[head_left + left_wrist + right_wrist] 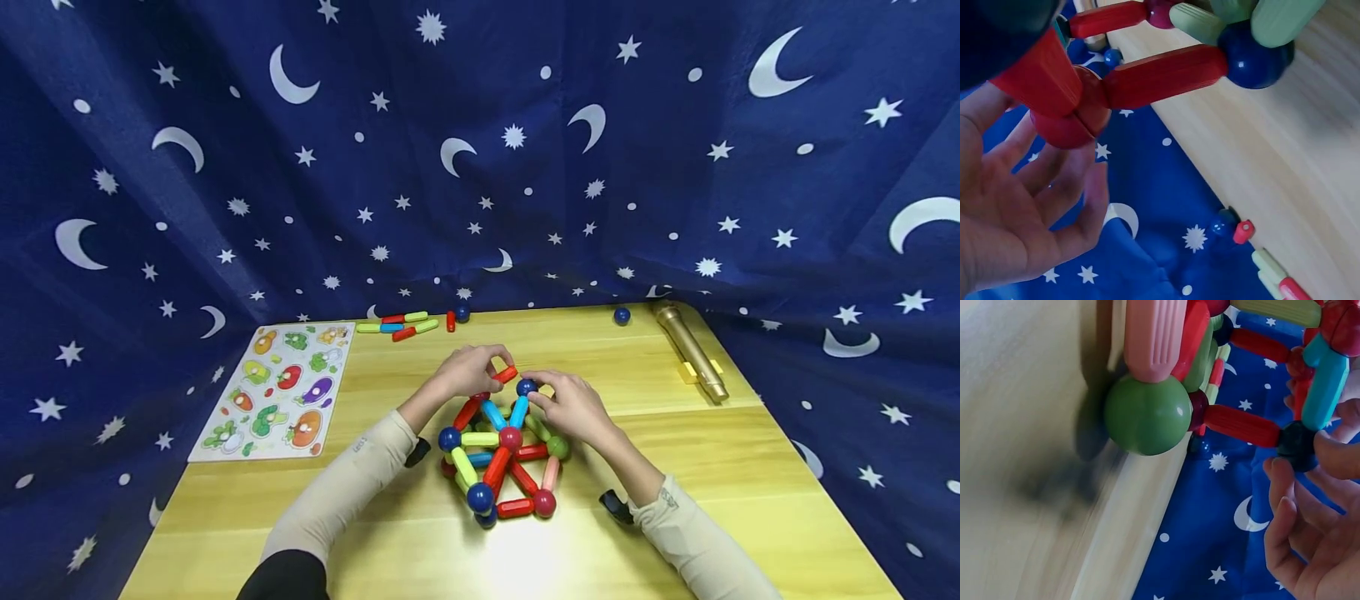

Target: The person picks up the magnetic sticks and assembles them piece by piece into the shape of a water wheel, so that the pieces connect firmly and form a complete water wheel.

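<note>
A frame of coloured magnetic rods and balls stands on the table, with a red ball (511, 438) near its middle and a green ball (557, 447) on its right side. At its far upper side, my left hand (471, 371) pinches a red magnetic rod (507, 374) between thumb and fingers. My right hand (576, 405) grips a dark blue ball (527, 387) at the top of a light blue rod (519, 412). The right wrist view shows thumb and fingertips on that dark blue ball (1297, 445). In the left wrist view, a red ball (1066, 128) partly hides the left fingers.
Several loose red, green and blue rods (405, 327) lie at the table's back edge, beside a blue ball (462, 313). Another blue ball (622, 316) sits farther right. A vegetable picture board (281, 387) lies at left, a gold tube (692, 352) at right. A starry curtain (480, 150) hangs behind.
</note>
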Available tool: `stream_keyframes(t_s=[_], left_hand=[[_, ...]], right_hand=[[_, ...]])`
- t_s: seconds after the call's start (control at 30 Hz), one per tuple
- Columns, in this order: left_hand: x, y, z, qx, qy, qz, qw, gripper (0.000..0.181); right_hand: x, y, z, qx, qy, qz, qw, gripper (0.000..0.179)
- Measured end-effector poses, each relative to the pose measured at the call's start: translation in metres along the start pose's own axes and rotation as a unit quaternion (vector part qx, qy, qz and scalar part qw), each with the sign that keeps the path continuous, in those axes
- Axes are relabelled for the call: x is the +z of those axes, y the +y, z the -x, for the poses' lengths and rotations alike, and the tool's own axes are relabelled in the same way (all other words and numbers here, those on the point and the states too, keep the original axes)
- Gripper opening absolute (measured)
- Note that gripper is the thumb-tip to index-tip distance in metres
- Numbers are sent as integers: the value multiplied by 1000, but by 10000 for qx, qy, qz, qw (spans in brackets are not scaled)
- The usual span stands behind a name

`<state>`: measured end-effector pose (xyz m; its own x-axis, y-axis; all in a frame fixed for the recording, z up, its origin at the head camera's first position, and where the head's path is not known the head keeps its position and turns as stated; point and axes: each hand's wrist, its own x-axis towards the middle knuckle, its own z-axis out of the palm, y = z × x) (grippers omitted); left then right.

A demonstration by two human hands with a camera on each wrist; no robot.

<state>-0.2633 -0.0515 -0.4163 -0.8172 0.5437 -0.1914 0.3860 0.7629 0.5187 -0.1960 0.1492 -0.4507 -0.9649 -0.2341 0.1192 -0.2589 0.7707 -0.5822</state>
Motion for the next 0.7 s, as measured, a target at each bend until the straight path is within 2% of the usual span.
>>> stream_keyframes(t_s=[0.13,0.23,0.53,0.7], left_hand=[[1,4,2,-44,-472,-374,9982,36],[1,6,2,55,-711,-450,9964,36],[-1,0,5,9,-551,-118,9984,33],[-1,-9,2,177,-603,77,9980,40]], right_hand=[[2,-2,2,221,-54,-14,9997,33],[3,-2,2,276,-85,-3,9996,33],[0,1,-6,292,-269,-165,9991,31],[-1,1,-13,58,-378,-248,9990,32]])
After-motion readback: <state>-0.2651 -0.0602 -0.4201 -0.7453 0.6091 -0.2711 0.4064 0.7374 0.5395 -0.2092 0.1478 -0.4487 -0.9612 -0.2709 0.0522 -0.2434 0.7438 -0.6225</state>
